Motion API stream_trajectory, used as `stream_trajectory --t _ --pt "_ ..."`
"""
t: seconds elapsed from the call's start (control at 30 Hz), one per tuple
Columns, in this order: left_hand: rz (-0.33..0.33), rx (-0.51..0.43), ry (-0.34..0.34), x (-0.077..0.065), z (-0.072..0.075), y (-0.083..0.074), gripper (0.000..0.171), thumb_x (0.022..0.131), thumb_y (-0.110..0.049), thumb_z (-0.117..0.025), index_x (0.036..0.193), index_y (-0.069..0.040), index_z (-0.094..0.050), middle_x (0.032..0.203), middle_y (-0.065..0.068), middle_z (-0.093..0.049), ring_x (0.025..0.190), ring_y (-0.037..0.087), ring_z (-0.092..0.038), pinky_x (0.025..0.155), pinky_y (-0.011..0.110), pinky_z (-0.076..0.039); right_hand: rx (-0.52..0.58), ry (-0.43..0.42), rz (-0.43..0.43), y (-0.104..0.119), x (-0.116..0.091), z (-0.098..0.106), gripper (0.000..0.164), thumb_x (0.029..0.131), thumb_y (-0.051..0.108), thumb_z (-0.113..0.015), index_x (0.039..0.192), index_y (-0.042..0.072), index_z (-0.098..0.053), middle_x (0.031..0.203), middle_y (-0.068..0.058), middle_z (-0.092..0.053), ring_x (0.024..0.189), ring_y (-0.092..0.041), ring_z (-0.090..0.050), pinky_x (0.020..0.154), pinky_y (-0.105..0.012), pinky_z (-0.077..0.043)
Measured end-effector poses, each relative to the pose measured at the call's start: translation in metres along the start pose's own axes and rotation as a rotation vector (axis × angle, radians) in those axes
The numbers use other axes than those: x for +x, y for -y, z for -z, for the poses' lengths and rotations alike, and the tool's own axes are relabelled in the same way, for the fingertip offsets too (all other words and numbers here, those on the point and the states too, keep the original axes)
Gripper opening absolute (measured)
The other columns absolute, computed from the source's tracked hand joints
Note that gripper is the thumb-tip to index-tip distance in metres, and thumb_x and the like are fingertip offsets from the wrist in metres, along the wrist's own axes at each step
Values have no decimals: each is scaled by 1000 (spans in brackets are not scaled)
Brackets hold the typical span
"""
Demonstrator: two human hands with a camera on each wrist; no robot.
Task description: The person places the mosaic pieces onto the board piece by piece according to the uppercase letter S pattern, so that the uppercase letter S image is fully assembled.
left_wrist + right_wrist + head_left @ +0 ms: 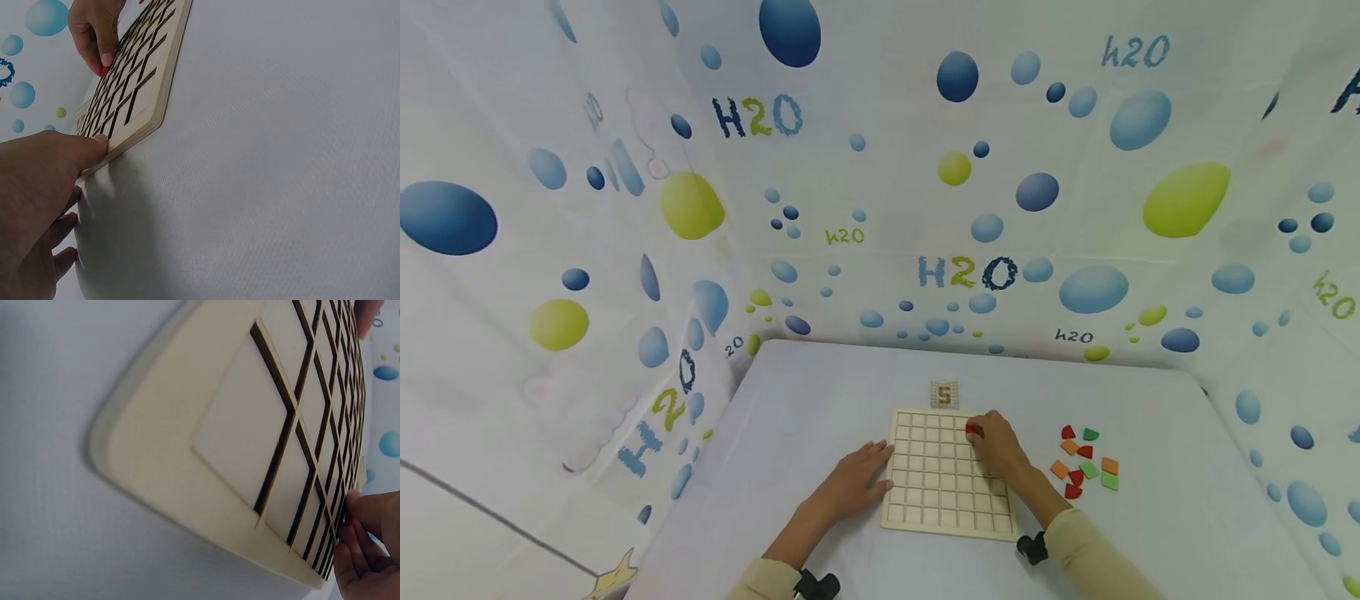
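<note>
Head view, lower right: the right hand (997, 446) is pinching a red piece (973, 429) at the board (951, 531). I'm guessing it's light, hard, best held by its sides. Left wrist view, upper left: it's poking below those fingertips; the left hand (40, 181) is resting loosely. Right wrist view, lower right: it's peeking between thumb and finger.

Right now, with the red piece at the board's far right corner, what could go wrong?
The red piece is small and pinched at the fingertips of the right hand, so it might slip or land in a neighbouring cell.
The left hand touches the board at its edge; a nudge could shift it.
The right forearm lies near the loose pieces and might scatter them.
</note>
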State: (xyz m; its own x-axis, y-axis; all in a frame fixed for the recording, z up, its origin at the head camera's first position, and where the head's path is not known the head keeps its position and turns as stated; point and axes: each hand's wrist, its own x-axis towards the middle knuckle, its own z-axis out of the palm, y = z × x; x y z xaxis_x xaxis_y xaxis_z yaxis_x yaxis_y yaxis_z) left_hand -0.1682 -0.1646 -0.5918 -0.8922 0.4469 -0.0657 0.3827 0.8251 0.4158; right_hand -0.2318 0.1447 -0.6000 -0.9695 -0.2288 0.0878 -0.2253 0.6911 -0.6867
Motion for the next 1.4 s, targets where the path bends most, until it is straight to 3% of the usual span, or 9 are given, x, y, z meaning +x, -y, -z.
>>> stream_trajectory --t 0.4,0.63,1.03,1.2,1.4 --pt "-2 15 -6 3 -2 3 61 105 -34 -64 158 -8 -47 163 14 -48 152 38 -42 121 58 -40 -3 24 12 8 4 -9 14 96 3 -74 110 -1 -77 99 -7 -63 87 -16 -56 74 -32 -55" --pt "2 -4 -2 3 2 2 61 105 -32 -64 158 -7 -47 163 15 -47 153 39 -41 121 59 -39 -13 55 -13 7 4 -12 27 98 3 -73 123 -7 -73 103 -9 -64 88 -17 -59 75 -29 -57" --pt "-5 -3 -1 8 3 4 61 105 -31 -65 158 -6 -47 162 16 -48 152 39 -42 121 58 -40 -28 -24 11 12 -2 -16 21 101 12 -72 115 -2 -76 102 -7 -64 82 -14 -56 66 -28 -52" --pt "-11 -1 -3 10 4 6 61 105 -32 -66 158 -7 -48 163 15 -48 152 38 -42 121 59 -40 -55 -36 -18 16 -2 -16 23 101 10 -71 119 -3 -74 103 -10 -63 84 -16 -58 69 -32 -56" --pt "-4 8 -1 11 4 7 62 105 -33 -65 158 -7 -48 163 15 -48 152 38 -42 121 58 -40 -65 -27 -20 17 -1 -15 23 100 9 -73 120 -2 -71 112 -15 -67 98 -28 -67 83 -43 -62"
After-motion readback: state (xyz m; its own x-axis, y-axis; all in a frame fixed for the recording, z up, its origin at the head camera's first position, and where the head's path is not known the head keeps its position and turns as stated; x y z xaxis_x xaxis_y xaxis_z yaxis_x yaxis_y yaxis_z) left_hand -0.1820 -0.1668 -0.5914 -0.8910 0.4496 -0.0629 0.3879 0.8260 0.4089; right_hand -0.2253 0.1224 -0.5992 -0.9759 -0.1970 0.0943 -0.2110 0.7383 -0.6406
